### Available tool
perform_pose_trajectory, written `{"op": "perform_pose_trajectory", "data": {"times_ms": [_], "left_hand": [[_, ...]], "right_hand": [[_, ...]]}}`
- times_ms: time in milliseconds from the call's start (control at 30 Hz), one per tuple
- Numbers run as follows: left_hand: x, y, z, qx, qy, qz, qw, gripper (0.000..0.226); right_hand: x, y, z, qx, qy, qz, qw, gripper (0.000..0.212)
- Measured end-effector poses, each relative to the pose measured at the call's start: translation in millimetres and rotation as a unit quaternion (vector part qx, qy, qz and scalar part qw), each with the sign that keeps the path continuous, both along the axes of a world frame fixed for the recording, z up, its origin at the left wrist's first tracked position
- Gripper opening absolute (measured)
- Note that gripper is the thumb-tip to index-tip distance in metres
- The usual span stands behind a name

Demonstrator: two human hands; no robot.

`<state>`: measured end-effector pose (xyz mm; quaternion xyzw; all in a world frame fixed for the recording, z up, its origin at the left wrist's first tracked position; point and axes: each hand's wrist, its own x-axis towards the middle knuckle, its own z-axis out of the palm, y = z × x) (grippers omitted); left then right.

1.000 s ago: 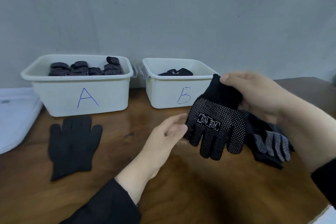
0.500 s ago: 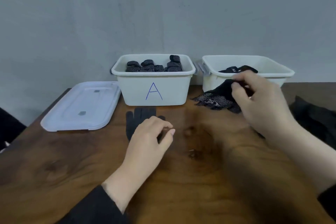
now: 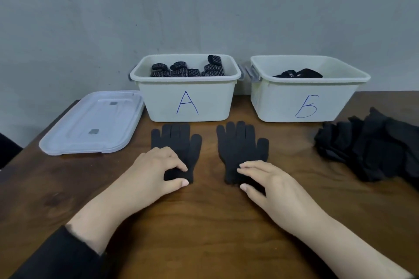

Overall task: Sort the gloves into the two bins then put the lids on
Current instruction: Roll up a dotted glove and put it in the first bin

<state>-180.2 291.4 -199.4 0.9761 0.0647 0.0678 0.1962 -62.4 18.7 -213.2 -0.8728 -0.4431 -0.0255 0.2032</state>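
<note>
- Since the earlier frame, a second glove (image 3: pixel 241 149) lies flat beside the first glove (image 3: pixel 178 146).
- Left hand (image 3: pixel 156 172) pinches the first glove's cuff; right hand (image 3: pixel 269 184) rests flat, grip relaxed.
- Risk: both lie backs-up, inviting mis-sorting between bin A (image 3: pixel 188 106) and bin B (image 3: pixel 303 106) ahead.

Two plain black gloves lie flat side by side, fingers toward the bins: left glove (image 3: pixel 179 142) before bin A (image 3: pixel 188 102), right glove (image 3: pixel 241 147) just beside it. Bin A holds dotted gloves (image 3: pixel 188 70); bin B (image 3: pixel 303 102) holds what look like plain ones (image 3: pixel 299 73). A black glove pile (image 3: pixel 371 147) sits right; stacked lids (image 3: pixel 93 124) rest left.
</note>
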Motion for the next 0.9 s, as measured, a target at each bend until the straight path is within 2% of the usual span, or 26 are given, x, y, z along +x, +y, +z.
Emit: {"op": "perform_pose_trajectory", "data": {"times_ms": [100, 200, 267, 400, 500, 567, 667, 767, 833, 900], "left_hand": [[-2, 0, 0, -0.037, -0.015, 0.009, 0.999, 0.024], [-5, -1, 4, -0.087, -0.058, 0.041, 0.994, 0.017], [-6, 0, 6, -0.107, -0.089, 0.081, 0.987, 0.014], [-4, 6, 7, -0.144, -0.155, 0.168, 0.963, 0.020], [-3, 10, 7, -0.163, -0.199, 0.213, 0.943, 0.022], [-3, 13, 8, -0.173, -0.227, 0.228, 0.931, 0.020], [-6, 15, 12, -0.173, -0.257, 0.254, 0.916, 0.022], [-8, 17, 17, -0.181, -0.288, 0.284, 0.896, 0.024], [-9, 19, 18, -0.184, -0.291, 0.297, 0.891, 0.024], [-9, 22, 16, -0.188, -0.289, 0.290, 0.893, 0.023]], "right_hand": [[8, 8, -1, 0.006, -0.044, 0.001, 0.999, 0.020], [8, 22, 12, -0.012, -0.073, -0.012, 0.997, 0.009], [9, 31, 36, 0.026, -0.022, -0.038, 0.999, 0.006], [24, 54, 106, 0.091, 0.142, -0.051, 0.984, 0.009], [36, 80, 144, 0.086, 0.166, -0.027, 0.982, 0.014], [41, 98, 154, 0.119, 0.167, -0.033, 0.978, 0.014], [42, 122, 163, 0.181, 0.148, -0.025, 0.972, 0.014], [31, 137, 162, 0.232, 0.087, 0.009, 0.969, 0.010], [14, 139, 137, 0.219, 0.024, 0.045, 0.974, 0.006], [-6, 133, 89, 0.132, -0.026, 0.103, 0.986, 0.011]]}}
